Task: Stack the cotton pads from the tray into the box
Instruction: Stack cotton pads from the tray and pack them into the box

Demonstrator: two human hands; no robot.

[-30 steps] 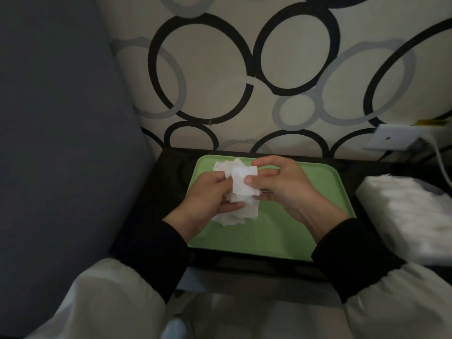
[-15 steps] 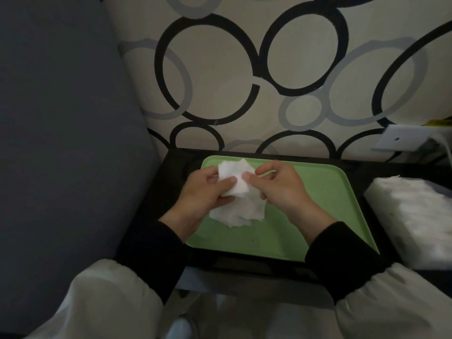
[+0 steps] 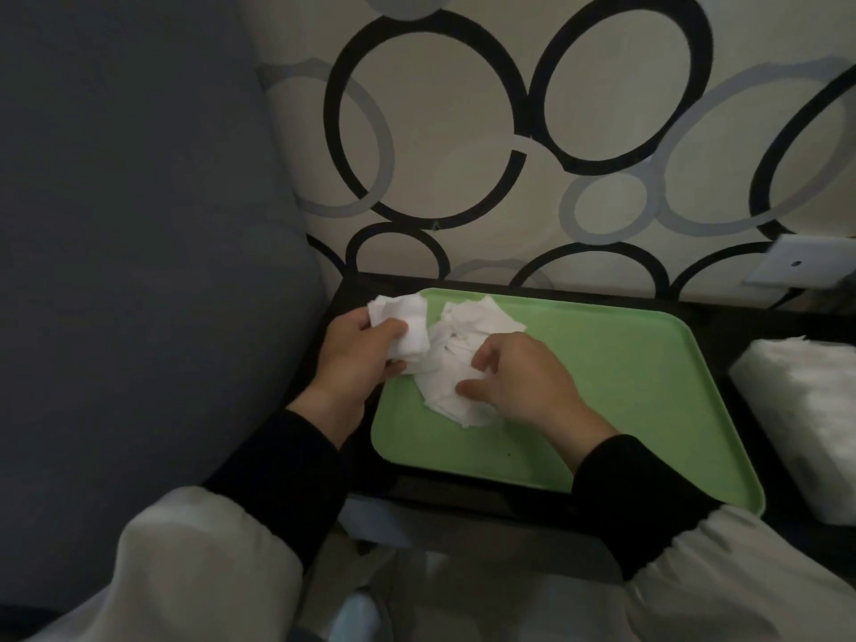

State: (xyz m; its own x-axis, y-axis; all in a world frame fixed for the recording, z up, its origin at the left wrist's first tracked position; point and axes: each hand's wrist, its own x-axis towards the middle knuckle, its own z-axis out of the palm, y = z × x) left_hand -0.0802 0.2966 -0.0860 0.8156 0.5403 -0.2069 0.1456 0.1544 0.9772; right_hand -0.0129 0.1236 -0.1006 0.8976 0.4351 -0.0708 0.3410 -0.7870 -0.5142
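A green tray point(image 3: 625, 386) lies on a black table. A loose pile of white cotton pads point(image 3: 468, 354) sits at the tray's left end. My left hand point(image 3: 361, 359) grips a small stack of cotton pads point(image 3: 407, 324) over the tray's left edge. My right hand point(image 3: 519, 377) rests on the pile, its thumb and fingers curled down onto the pads; whether it pinches one I cannot tell. The box point(image 3: 806, 424), packed with white pads, stands at the right edge of the view.
A dark grey cushion point(image 3: 139, 224) fills the left side. A wall with circle patterns point(image 3: 509, 132) rises behind the black table point(image 3: 722, 331). A white socket plate point(image 3: 796, 266) is mounted at the right.
My hands have parted. The left hand has drawn left with its stack of pads, and the right hand has dropped onto the pile on the tray.
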